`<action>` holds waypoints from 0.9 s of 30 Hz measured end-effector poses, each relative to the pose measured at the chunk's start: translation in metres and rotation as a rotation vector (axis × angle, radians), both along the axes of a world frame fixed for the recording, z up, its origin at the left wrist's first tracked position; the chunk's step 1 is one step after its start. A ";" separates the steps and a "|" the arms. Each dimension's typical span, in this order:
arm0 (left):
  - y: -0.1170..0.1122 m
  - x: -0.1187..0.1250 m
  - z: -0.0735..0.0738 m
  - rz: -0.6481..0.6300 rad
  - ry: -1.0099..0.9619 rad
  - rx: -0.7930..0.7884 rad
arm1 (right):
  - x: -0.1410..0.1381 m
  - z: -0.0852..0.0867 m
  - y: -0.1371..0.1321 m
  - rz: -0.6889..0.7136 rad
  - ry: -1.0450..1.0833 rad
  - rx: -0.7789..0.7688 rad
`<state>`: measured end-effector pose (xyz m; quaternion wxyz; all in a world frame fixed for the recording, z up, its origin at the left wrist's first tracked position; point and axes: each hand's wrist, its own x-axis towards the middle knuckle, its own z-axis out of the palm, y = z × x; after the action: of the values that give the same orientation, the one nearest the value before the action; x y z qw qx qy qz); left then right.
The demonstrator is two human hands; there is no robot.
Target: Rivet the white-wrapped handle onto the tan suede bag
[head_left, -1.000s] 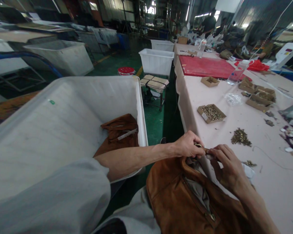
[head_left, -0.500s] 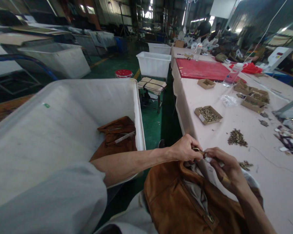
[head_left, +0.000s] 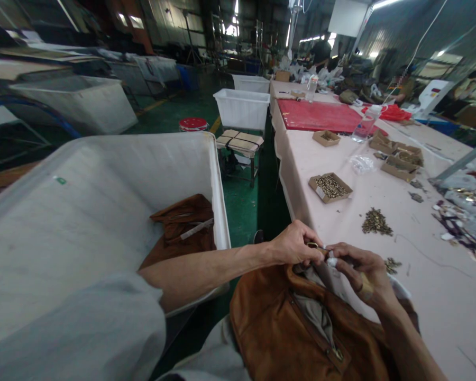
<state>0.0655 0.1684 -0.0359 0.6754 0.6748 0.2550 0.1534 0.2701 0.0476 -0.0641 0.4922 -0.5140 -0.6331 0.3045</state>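
A brown leather bag lies across my lap at the front edge of the long table, its zip open on a grey lining. My left hand is closed, pinching a small brass ring at the bag's top edge. My right hand is closed too, pinching the same spot from the other side, with a small white piece showing between its fingers. Both hands meet over the bag's upper rim.
A large white tub at my left holds another brown bag. On the table are a small carton of brass fittings, loose piles of fittings, more cartons, a red mat and a plastic bottle. A stool and white bins stand in the green aisle.
My view has drifted a little; both hands stay pinched together at the bag's top edge, with the right hand's fingers curling tighter over the fitting.
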 end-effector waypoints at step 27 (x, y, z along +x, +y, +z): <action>-0.003 0.004 -0.002 0.012 -0.001 -0.049 | -0.011 0.003 -0.006 -0.098 -0.446 0.391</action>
<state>0.0698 0.1654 -0.0377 0.6910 0.6563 0.2625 0.1513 0.2590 0.0416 -0.0611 0.4447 -0.4935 -0.7468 0.0322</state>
